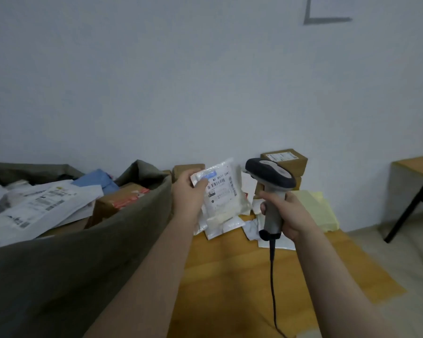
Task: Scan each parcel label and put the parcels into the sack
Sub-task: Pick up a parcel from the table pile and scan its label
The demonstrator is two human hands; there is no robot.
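Left hand [189,191]: raised above the desk, thumb and fingers pinching the upper left corner of a white parcel.
Parcel [226,203]: a soft white plastic pouch held roughly upright in the air, between the sack and the scanner; its printed side faces the camera.
Label [220,182]: on the upper part of the parcel, with a barcode and small print too blurred to read.
Right hand [288,213]: fingers wrapped round the scanner's handle, index finger lying on the front of the grip.
Scanner [272,176]: grey and dark pistol-shaped unit, its head just right of the parcel and level with the label; no beam is visible.
Cable [272,276]: dark cord hanging from the handle's base down over the desk.
Sack [83,252]: large olive-grey cloth bag at left, mouth open, its rim just beside the left forearm.
Sack contents: white mailers [42,206], a brown box with red tape [120,198] and a blue packet [95,180].
Desk [230,264]: wooden top carrying more white mailers [230,224], yellow envelopes [313,208] and cardboard boxes [285,159] stacked against the wall.
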